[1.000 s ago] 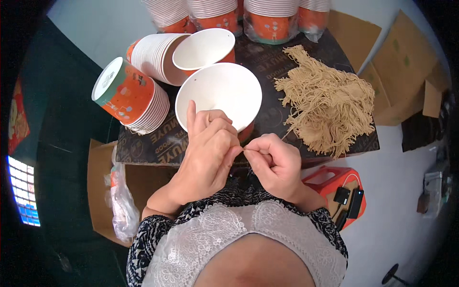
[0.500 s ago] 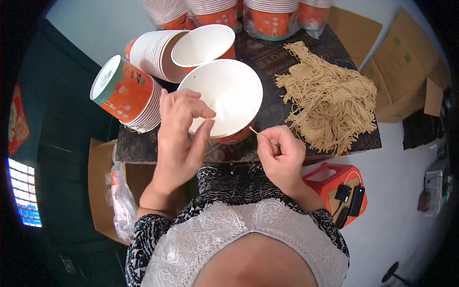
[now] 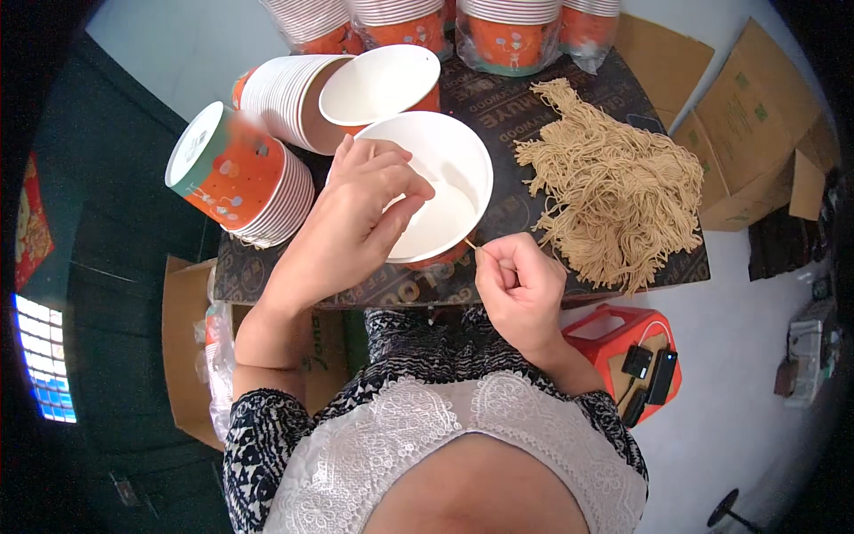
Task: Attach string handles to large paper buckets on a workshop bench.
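At far left, below the counter (image 3: 503,200), a brown cardboard box (image 3: 185,365) holds a clear plastic bag (image 3: 221,378). On the counter, a stack of orange and green paper cups (image 3: 242,173) leans with its base toward the upper left; just behind it, another stack (image 3: 280,98) lies on its side. Plastic-wrapped cup stacks (image 3: 509,44) line the back. The left hand (image 3: 360,200) is over the near left part of the front cup (image 3: 445,147), thumb and forefinger close together, the other fingers bent; whether it has hold of anything, I cannot tell. Behind that upright cup stands a second white-lined cup (image 3: 381,84). By the front cup's lower right rim, a short tan string end (image 3: 471,243) pokes from the right hand (image 3: 518,280), whose thumb and forefinger pinch it, fingers curled in. Farther right lies a heap of tan strings (image 3: 618,191), with a red stool (image 3: 609,331) below.
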